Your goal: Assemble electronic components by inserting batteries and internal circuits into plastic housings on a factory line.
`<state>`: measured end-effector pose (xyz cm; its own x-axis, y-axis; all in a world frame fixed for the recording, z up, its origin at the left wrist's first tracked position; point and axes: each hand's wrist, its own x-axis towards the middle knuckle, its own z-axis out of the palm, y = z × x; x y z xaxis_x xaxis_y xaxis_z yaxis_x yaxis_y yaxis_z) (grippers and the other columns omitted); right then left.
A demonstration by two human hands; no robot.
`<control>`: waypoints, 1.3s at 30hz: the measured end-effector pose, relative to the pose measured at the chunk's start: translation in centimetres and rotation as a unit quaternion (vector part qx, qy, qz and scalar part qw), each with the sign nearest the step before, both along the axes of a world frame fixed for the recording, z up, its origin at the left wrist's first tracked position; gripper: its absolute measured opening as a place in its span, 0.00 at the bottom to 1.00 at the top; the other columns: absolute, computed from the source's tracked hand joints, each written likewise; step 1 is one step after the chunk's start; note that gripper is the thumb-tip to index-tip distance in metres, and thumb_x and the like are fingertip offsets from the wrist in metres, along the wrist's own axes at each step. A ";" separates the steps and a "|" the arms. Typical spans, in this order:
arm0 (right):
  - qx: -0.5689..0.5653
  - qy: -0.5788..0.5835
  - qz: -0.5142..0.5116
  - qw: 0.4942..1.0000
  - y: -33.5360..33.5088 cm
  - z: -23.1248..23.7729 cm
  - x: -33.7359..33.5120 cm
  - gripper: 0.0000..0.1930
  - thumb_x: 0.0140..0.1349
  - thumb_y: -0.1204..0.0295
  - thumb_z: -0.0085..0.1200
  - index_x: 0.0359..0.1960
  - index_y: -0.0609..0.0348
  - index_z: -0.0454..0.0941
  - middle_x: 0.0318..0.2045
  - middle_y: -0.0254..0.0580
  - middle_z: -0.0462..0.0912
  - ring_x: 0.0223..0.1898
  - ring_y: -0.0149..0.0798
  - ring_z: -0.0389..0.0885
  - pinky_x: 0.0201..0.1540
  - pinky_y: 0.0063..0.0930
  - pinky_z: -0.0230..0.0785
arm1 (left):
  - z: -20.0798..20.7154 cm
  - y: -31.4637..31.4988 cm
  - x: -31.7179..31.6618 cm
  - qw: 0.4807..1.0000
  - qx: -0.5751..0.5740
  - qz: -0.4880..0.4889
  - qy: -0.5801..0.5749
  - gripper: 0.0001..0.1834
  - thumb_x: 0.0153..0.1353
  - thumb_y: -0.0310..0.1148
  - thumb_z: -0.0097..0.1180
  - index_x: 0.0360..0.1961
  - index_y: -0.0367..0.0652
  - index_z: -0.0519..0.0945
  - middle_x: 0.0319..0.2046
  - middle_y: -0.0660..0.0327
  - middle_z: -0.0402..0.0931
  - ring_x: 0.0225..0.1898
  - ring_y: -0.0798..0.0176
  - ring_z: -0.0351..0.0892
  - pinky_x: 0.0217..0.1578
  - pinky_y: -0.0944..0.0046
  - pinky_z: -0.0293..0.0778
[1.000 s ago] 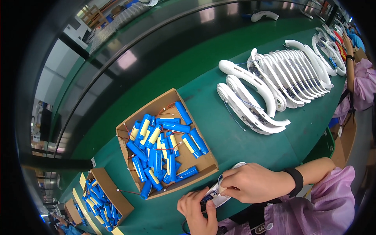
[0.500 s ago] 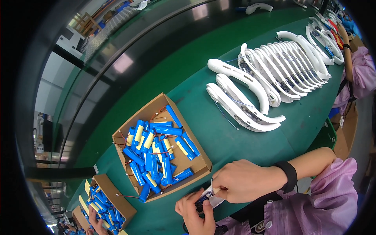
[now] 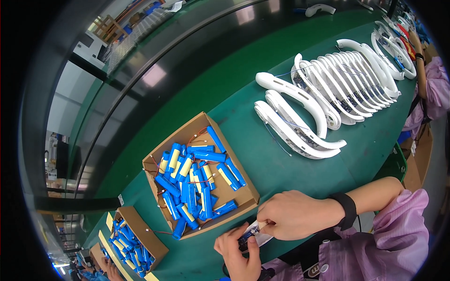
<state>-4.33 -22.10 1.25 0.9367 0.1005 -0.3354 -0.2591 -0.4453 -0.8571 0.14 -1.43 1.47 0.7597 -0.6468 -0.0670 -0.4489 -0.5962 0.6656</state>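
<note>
Near the front edge of the bench, my left hand [image 3: 238,253] grips a white plastic housing [image 3: 265,240] with a small dark circuit board [image 3: 247,238] inside it. The left fingers and thumb close around its left end. My right hand [image 3: 300,216], with a black band at the wrist, is bent over the same housing. Its thumb and fingers are pinched together at the board; what lies between them is hidden. Just beyond my hands stands an open cardboard box [image 3: 253,199] of blue cylindrical battery packs [image 3: 192,187] with yellow strips and thin red and black leads.
Several white curved housings [image 3: 337,89] with boards and wires lie in a row on the green bench [image 3: 318,173], back right. A smaller box [image 3: 152,239] of battery packs stands at left, near another person's hand [image 3: 110,270]. A co-worker's arm [image 3: 420,75] shows far right.
The whole view has shifted a little, so the bench things sit slightly further right. The other person's hand at lower left has moved off the smaller box. My hands keep nearly the same pose.
</note>
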 end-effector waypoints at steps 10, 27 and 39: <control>-0.064 -0.032 -0.007 0.997 0.8 -0.4 -0.4 0.08 0.56 0.74 0.55 0.20 0.60 0.74 0.25 0.41 0.81 0.29 0.54 0.81 0.30 0.47 0.71 | -0.3 0.1 0.0 0.997 -0.003 0.042 0.066 0.16 0.66 0.28 0.59 0.55 0.41 0.79 0.47 0.48 0.76 0.54 0.41 0.68 0.61 0.47 0.60; -0.041 -0.051 -0.031 0.997 0.9 0.2 -0.8 0.07 0.56 0.74 0.51 0.22 0.62 0.77 0.26 0.49 0.82 0.29 0.58 0.83 0.30 0.48 0.73 | -0.9 -0.2 -0.1 0.998 -0.001 0.060 0.014 0.17 0.60 0.31 0.65 0.50 0.41 0.80 0.42 0.49 0.75 0.50 0.41 0.70 0.58 0.47 0.62; -0.065 -0.172 -0.140 0.973 2.4 -2.0 -2.6 0.05 0.52 0.75 0.68 0.27 0.57 0.83 0.22 0.39 0.79 0.21 0.45 0.80 0.23 0.36 0.70 | -1.4 -1.4 -0.1 0.997 -0.036 0.050 -0.054 0.18 0.54 0.36 0.69 0.44 0.43 0.81 0.38 0.60 0.78 0.45 0.54 0.76 0.54 0.52 0.60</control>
